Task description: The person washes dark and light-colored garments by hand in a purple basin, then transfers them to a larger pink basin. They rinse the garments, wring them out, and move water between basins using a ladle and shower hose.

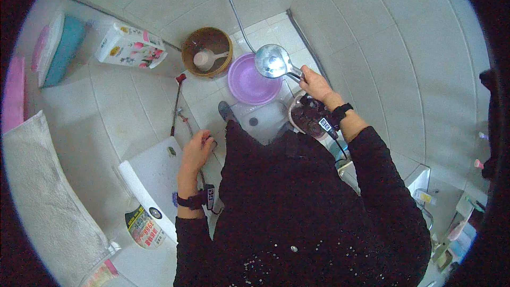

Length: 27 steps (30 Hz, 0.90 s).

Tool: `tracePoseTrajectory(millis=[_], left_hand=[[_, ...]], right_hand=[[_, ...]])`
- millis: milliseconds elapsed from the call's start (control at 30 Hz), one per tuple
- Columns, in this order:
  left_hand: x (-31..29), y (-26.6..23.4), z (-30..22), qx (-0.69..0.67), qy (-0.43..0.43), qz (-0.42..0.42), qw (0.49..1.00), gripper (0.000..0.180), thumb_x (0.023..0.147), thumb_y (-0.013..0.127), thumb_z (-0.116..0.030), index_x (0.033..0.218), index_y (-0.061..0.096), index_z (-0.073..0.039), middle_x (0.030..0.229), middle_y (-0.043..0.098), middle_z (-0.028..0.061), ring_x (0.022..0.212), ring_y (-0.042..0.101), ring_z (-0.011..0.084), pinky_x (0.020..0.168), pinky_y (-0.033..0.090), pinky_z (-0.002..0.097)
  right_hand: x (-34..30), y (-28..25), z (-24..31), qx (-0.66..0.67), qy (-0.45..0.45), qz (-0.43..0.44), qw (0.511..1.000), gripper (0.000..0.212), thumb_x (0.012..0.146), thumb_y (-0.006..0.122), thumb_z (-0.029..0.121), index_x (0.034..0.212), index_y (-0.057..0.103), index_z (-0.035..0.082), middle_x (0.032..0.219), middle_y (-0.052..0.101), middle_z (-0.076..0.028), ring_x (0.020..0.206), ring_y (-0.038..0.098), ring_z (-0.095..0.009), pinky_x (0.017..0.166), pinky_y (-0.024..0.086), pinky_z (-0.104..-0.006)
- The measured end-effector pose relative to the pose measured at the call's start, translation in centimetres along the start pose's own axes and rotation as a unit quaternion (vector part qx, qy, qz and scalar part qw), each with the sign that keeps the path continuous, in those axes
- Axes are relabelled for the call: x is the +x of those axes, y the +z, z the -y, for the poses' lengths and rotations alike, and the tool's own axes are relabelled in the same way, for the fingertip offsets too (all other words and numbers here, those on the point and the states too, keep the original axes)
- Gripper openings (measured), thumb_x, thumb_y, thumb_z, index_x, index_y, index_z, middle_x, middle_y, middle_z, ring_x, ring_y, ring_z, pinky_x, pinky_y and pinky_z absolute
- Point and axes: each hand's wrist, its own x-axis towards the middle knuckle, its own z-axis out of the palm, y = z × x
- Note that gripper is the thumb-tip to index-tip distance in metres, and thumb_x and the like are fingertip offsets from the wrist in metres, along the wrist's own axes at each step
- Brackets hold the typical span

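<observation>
My right hand point(317, 84) grips the handle of a round chrome shower head point(273, 61), which hangs over the rim of a purple basin point(231, 82). A grey metal hose point(234, 8) runs down from above and goes out of sight behind the shower head. At the left, my left hand point(197, 151) is held low beside my leg, its fingers loosely bent and nothing visible in them. Just under my right wrist, a pale oval basin point(291, 114) contains dark, wet-looking material. I cannot make out whether water flows from the shower head.
A brown bucket point(187, 48) with a white dipper point(212, 58) inside stands behind the purple basin. At the left are a white flowered bottle point(133, 48), a red-headed stick point(177, 101), a white towel point(48, 191) and a white labelled fixture point(151, 165). A floor drain point(253, 122) lies before my feet.
</observation>
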Motion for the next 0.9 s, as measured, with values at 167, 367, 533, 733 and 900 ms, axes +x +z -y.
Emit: tracePoseTrajectory(millis=[167, 367, 533, 733, 900], left_hand=[[4.4, -0.2, -4.9, -0.027, 0.040, 0.024, 0.999, 0.028, 0.091, 0.062, -0.023, 0.115, 0.060, -0.006, 0.108, 0.068, 0.0147, 0.095, 0.067, 0.0293, 0.080, 0.052, 0.0376], [11.5, -1.1, -9.7, -0.018, 0.132, 0.046, 0.990, 0.035, 0.090, 0.064, -0.024, 0.119, 0.059, -0.005, 0.105, 0.068, 0.0149, 0.092, 0.067, 0.0277, 0.080, 0.052, 0.0379], [17.1, -2.9, -12.7, -0.040, 0.188, 0.001, 0.981, 0.042, 0.089, 0.067, -0.021, 0.126, 0.054, -0.006, 0.112, 0.066, 0.0163, 0.092, 0.066, 0.0256, 0.082, 0.053, 0.0370], [22.6, -5.7, -19.0, -0.005, 0.245, 0.043, 0.968, 0.045, 0.089, 0.068, -0.022, 0.127, 0.053, -0.002, 0.116, 0.064, 0.0181, 0.103, 0.064, 0.0267, 0.090, 0.050, 0.0358], [27.0, -8.9, -25.2, -0.056, 0.232, 0.101, 0.966, 0.041, 0.090, 0.066, -0.024, 0.123, 0.057, -0.002, 0.116, 0.066, 0.0163, 0.103, 0.065, 0.0278, 0.088, 0.051, 0.0364]], right_hand=[[-0.5, 0.6, 1.0, 0.003, 0.003, -0.011, 1.000, 0.024, 0.085, 0.057, 0.015, 0.104, 0.046, 0.005, 0.093, 0.062, -0.020, 0.089, 0.062, -0.039, 0.078, 0.049, -0.0473], [-0.3, 1.3, 2.2, -0.033, 0.018, -0.010, 0.999, 0.026, 0.086, 0.058, 0.016, 0.105, 0.045, 0.005, 0.096, 0.061, -0.021, 0.091, 0.062, -0.040, 0.080, 0.050, -0.0475], [0.1, 0.2, 2.9, -0.025, 0.003, -0.005, 1.000, 0.027, 0.084, 0.059, 0.016, 0.105, 0.046, 0.004, 0.096, 0.062, -0.021, 0.091, 0.062, -0.041, 0.081, 0.050, -0.0487], [-0.1, -2.0, 3.1, -0.038, 0.031, -0.007, 0.999, 0.029, 0.082, 0.061, 0.016, 0.104, 0.046, 0.005, 0.096, 0.062, -0.020, 0.093, 0.062, -0.039, 0.079, 0.050, -0.0486], [-0.6, -2.3, 2.8, -0.017, 0.042, -0.009, 0.999, 0.030, 0.082, 0.061, 0.015, 0.107, 0.047, 0.006, 0.097, 0.062, -0.020, 0.096, 0.061, -0.039, 0.081, 0.049, -0.0491]])
